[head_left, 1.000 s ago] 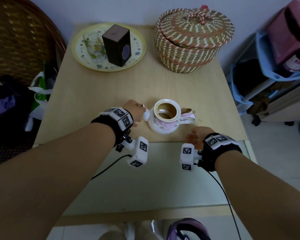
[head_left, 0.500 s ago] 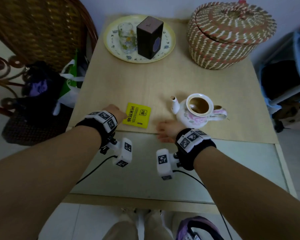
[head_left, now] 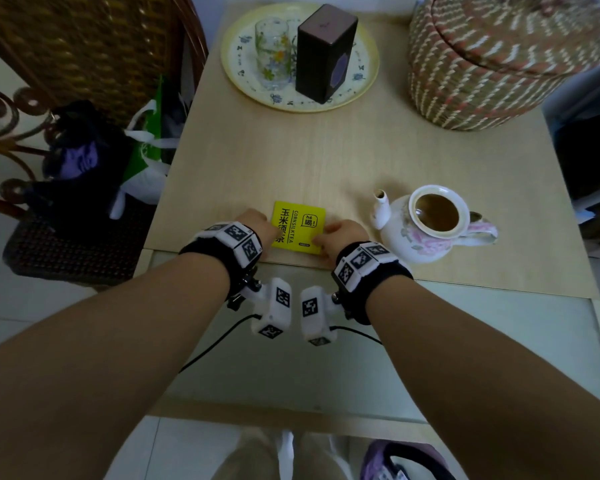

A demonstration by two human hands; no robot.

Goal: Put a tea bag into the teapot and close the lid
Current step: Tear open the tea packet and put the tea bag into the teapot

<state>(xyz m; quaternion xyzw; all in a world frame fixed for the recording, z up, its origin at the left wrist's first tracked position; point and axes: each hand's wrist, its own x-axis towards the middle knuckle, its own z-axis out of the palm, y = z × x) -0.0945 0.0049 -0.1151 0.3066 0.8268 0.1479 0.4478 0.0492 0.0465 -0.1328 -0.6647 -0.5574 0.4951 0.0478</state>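
A yellow tea bag packet [head_left: 300,226] lies flat on the wooden table [head_left: 309,157] near its front edge. My left hand [head_left: 257,225] grips the packet's left edge, its fingers over the lower left corner. My right hand [head_left: 343,237] pinches the lower right corner. Both wrists wear black bands with marker blocks. Just right of my right hand stands the white teapot [head_left: 409,237] with pink flowers, spout pointing left and handle right. Its mouth is uncovered and brown inside.
At the back, a yellow-rimmed tray [head_left: 232,71] carries a flowered glass [head_left: 272,53] and a dark box [head_left: 323,53]. A lidded woven basket [head_left: 492,64] fills the back right corner. A wicker chair [head_left: 84,46] and bags [head_left: 84,161] stand left of the table.
My right hand has moved left from beside the teapot onto the packet's right corner. My left hand has closed on its left edge. The view has shifted left.
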